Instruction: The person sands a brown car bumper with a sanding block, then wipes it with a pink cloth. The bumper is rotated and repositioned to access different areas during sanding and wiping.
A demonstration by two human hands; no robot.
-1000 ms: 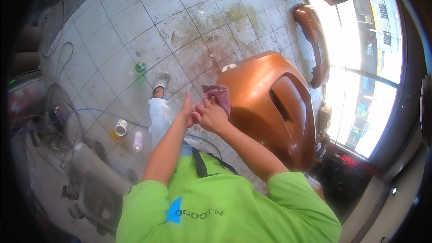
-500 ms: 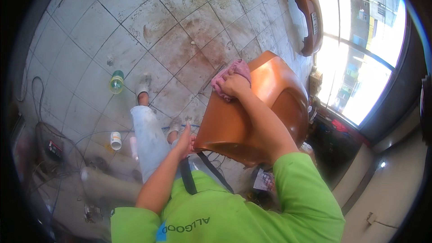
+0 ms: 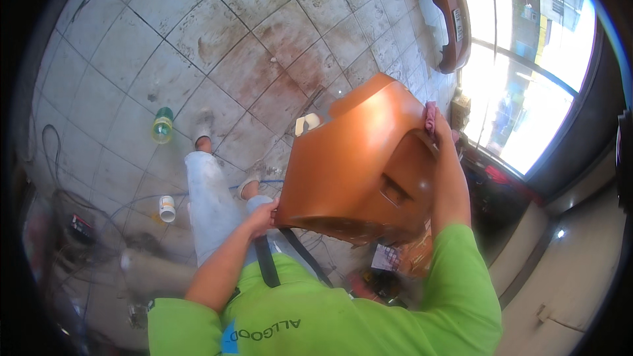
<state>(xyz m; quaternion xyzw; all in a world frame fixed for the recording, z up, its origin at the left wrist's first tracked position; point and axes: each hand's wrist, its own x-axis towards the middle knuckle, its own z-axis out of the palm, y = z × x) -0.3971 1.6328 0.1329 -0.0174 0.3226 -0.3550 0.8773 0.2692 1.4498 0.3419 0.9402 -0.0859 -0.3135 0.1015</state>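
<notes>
In front of me is a glossy copper-orange car bumper (image 3: 349,158), its end curving down on the right around a recessed opening. My left hand (image 3: 265,216) grips its lower left edge, thumb on top and the other fingers mostly hidden. At the far right edge, my right hand (image 3: 443,130) is closed on a folded pink cloth (image 3: 430,117) that touches the bumper's rim. Most of the right fingers are hidden behind the cloth and edge. What supports the bumper from below cannot be seen.
A second copper bumper (image 3: 455,20) with a plate stands by the bright window. A green bottle (image 3: 162,125) and a white tub (image 3: 167,208) sit on the tiled floor (image 3: 217,39). A pale object (image 3: 307,123) shows past the bumper's left edge. Cables (image 3: 56,151) trail at left.
My right hand has carried the cloth from the bumper's upper left edge to its right edge. The bumper has turned somewhat. My left thumb, raised before, now lies on the edge.
</notes>
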